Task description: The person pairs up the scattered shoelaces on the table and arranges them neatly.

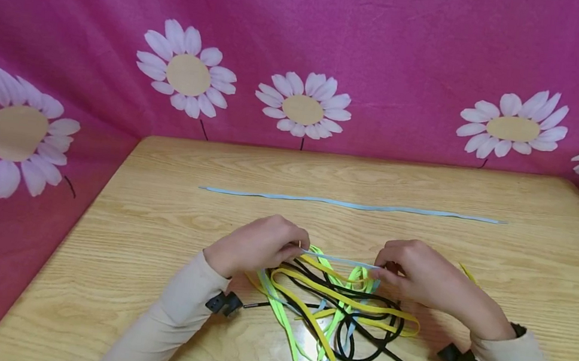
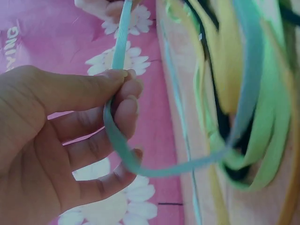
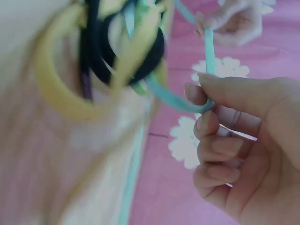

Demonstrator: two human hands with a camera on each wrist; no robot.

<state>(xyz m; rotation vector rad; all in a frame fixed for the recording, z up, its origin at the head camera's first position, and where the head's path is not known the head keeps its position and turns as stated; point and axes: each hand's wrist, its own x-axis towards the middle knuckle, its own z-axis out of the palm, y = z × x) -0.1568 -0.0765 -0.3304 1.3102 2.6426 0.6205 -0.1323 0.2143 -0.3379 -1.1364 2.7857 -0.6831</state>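
Observation:
Between thumb and fingers, my left hand [image 1: 265, 244] pinches a light blue shoelace [image 1: 339, 260]. My right hand [image 1: 421, 278] pinches the same lace farther along, so a short stretch runs nearly straight between the hands. In the left wrist view, the blue lace [image 2: 121, 44] passes under the thumb and its slack loops down toward the pile. Below the hands lies a tangle of yellow laces [image 1: 361, 305], black laces [image 1: 368, 335] and neon green laces [image 1: 281, 315]. Part of the blue lace is hidden among them.
A second light blue shoelace [image 1: 351, 204] lies stretched out across the wooden table [image 1: 156, 206], beyond the hands. A yellow lace tip [image 1: 468, 274] shows beside the right forearm. Behind the table hangs a pink cloth [image 1: 392, 48] with white flowers.

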